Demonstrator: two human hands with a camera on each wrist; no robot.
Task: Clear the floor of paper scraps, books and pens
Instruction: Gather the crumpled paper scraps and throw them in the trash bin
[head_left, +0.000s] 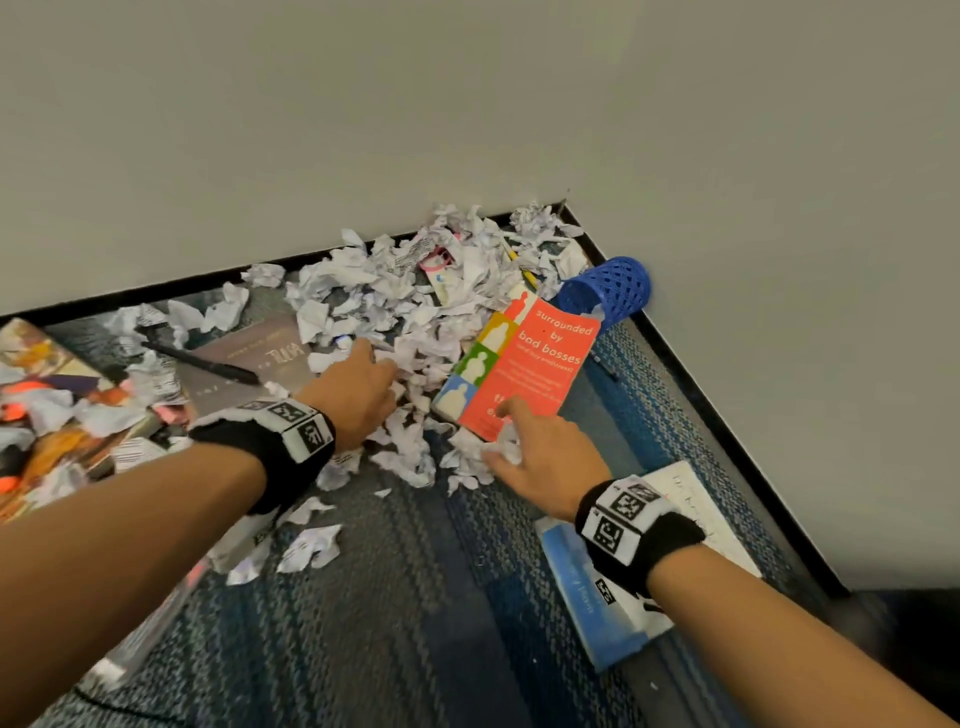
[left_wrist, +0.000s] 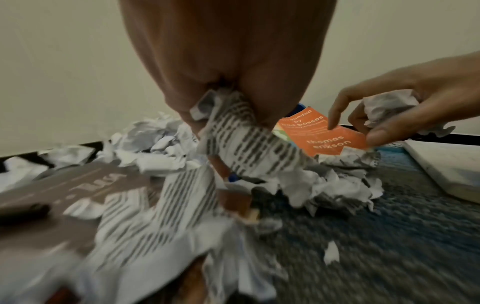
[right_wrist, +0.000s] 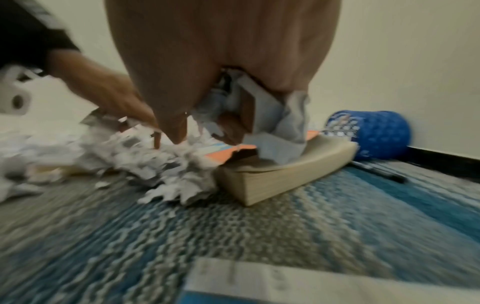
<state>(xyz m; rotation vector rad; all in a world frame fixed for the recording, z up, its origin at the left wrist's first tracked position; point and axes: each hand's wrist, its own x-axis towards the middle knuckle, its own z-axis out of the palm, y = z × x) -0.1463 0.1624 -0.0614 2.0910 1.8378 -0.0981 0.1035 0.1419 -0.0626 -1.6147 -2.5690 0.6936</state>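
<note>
A heap of crumpled paper scraps fills the carpet corner. My left hand reaches into it and grips a printed scrap. My right hand holds a crumpled paper ball against its palm, by the near end of an orange book. A grey book lies at the left with a black pen across it. A white and blue book lies under my right wrist. Another black pen lies beside the orange book.
A blue mesh pen cup lies on its side in the corner against the wall. A colourful book sits at the far left under scraps. A yellow pencil pokes from the heap. Walls close two sides; bare carpet lies in front.
</note>
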